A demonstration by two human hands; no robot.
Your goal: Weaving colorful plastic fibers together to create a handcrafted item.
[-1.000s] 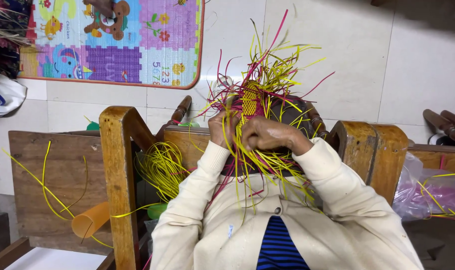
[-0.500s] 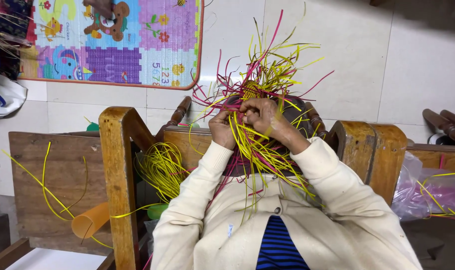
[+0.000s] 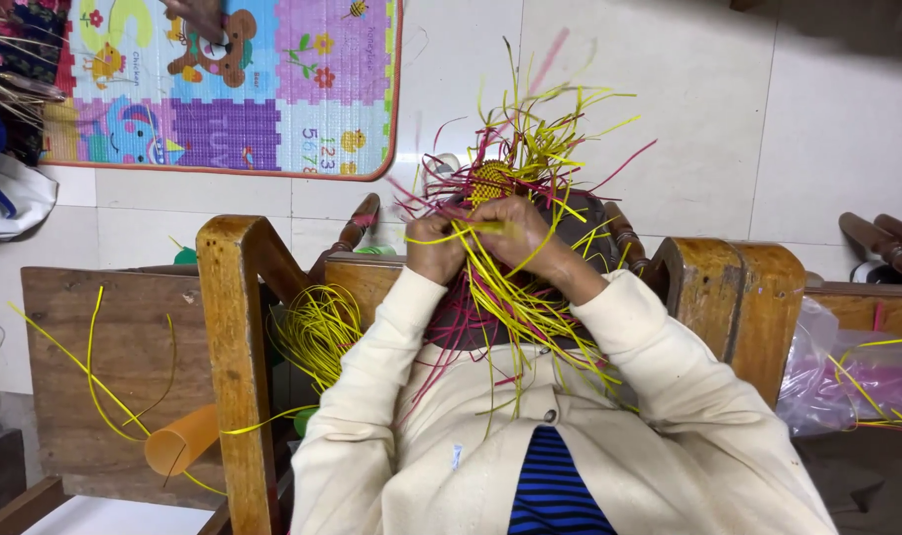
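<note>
A small woven piece (image 3: 492, 181) of yellow and pink strips sits just beyond my hands, with many loose strip ends (image 3: 555, 129) fanning out from it. My left hand (image 3: 434, 248) grips strips at its near left side. My right hand (image 3: 518, 230) is closed on yellow strips (image 3: 451, 236) that cross toward the left hand. More yellow and pink strips (image 3: 515, 317) hang down over my lap between my cream sleeves.
A wooden chair frame (image 3: 235, 327) stands at my left and right. A bundle of yellow strips (image 3: 320, 332) lies left of my arm. An orange cup (image 3: 181, 438), a wooden board (image 3: 104, 367), a colourful play mat (image 3: 223, 79) and a plastic bag (image 3: 857, 381) surround me.
My right hand rose from below the woven piece to its near edge and pulled yellow strips sideways. The loose ends swayed. My left hand shifted slightly down.
</note>
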